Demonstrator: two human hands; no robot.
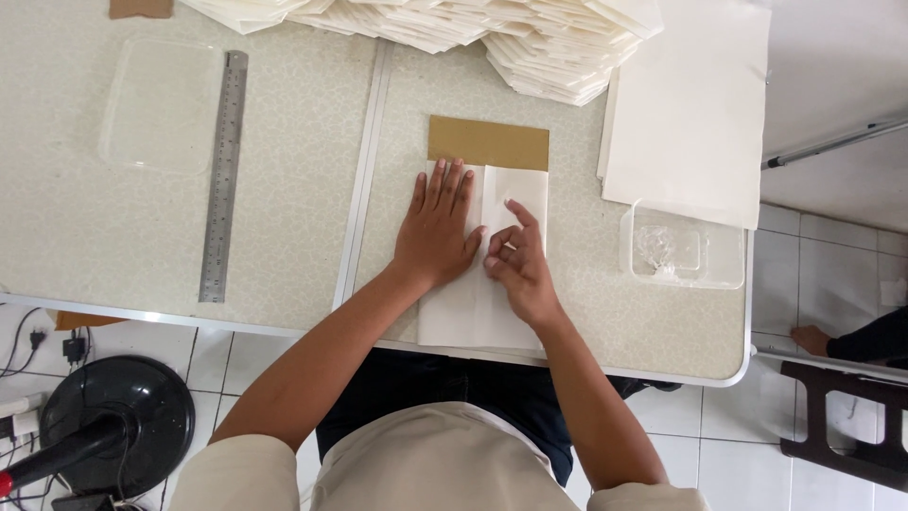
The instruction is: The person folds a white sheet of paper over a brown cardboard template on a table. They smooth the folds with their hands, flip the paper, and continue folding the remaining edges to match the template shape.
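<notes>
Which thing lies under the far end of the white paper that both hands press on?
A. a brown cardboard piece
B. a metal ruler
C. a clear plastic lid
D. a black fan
A. The brown cardboard piece sticks out beyond the far edge of the white paper, which the left hand holds flat while the right hand presses its fold; the metal ruler lies apart, to the left.

the person wears a beige short-sleeved shirt (426,459) and dark navy trousers (454,388), arms bare.
</notes>
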